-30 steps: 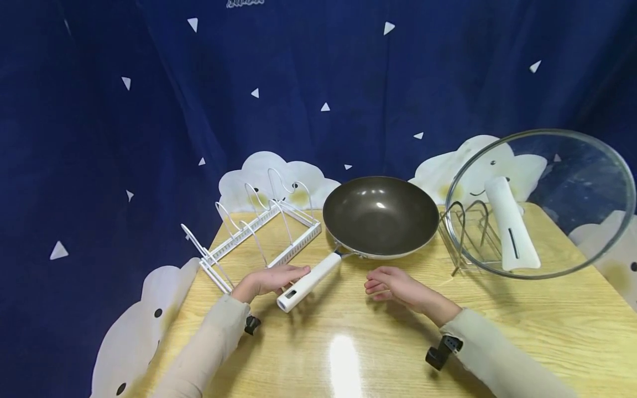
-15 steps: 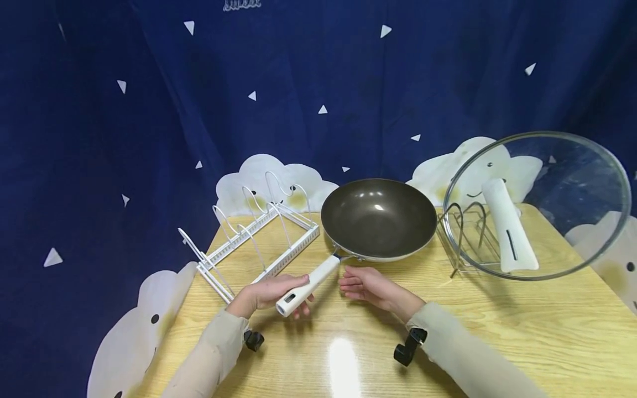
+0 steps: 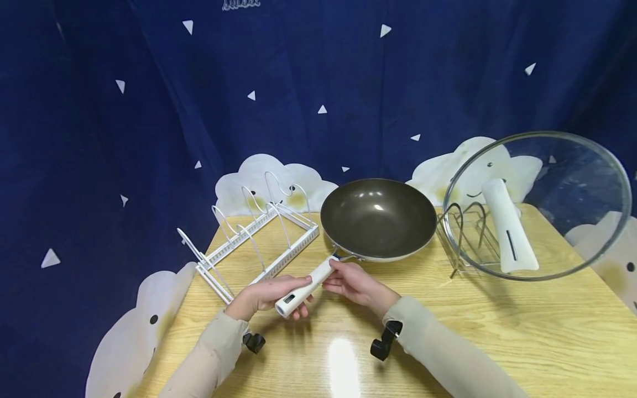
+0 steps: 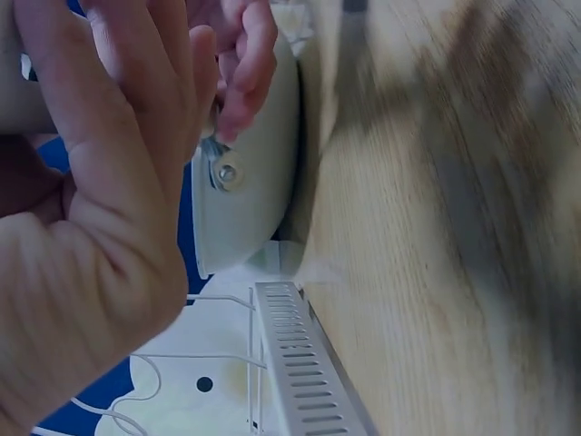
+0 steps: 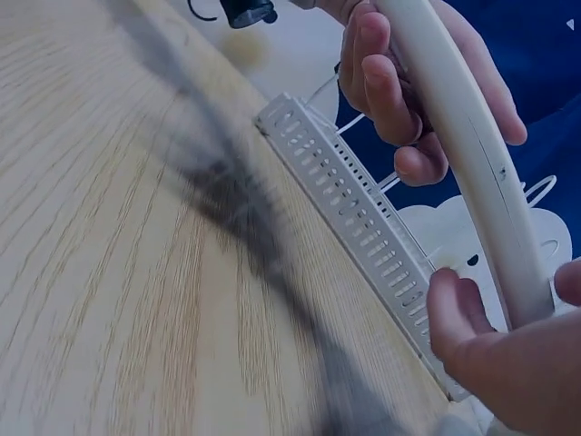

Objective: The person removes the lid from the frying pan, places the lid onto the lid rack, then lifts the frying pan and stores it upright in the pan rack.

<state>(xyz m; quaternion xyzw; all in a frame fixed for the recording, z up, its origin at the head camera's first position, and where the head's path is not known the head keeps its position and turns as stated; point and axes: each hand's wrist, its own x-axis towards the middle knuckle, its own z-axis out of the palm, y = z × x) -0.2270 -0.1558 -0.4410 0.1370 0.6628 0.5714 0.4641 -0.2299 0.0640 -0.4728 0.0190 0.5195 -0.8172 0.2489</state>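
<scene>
Wooden table (image 3: 542, 320); on it: white rack (image 3: 292, 251), wok (image 3: 378, 221), metal rack (image 3: 460, 237).

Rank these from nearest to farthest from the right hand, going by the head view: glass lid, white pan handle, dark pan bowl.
1. White pan handle: at the right hand itself, under its thumb.
2. Dark pan bowl: just beyond the hand, farther from the person.
3. Glass lid: well off to the right, past the bowl.

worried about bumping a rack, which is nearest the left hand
The white rack, close beside the left hand; the grey rack is farther away, right of the pan by the glass lid.
</scene>
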